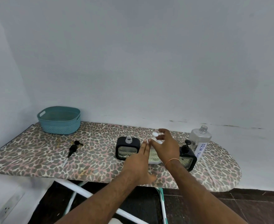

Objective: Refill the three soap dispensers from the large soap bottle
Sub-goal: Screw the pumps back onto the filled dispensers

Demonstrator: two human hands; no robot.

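Although both hands cover most of it, the white dispenser (154, 156) can be made out standing on the board (100, 160), between two black ones. Only a strip of its pale body and its base show below the wrists. Its white pump (155, 135) peeks out above it, with the right hand (165, 147) curled over the top; the fingertips appear to hold the pump, though the contact itself is hidden behind the knuckles. An orange band (171, 161) circles that wrist. The left hand (139, 160) lies with straight fingers against the white dispenser's left side, gripping nothing.

Just left of the white dispenser stands a black dispenser (127, 147) with its clear threaded neck bare. Just right of the white one is the second black dispenser (188, 157), pump on, its left part hidden by the right forearm. Behind that, further right, the clear bottle (200, 139) stands uncapped; its handwritten label reads "DISH", the word under it cut short by the bottle's curve. How much it holds is hard to tell.

Well left of the white dispenser, a loose black pump (74, 148) lies flat, its thin tube barely visible against the leopard print. Further left and back, by the wall, sits a teal basket (59, 120); its inside is too dim to read.
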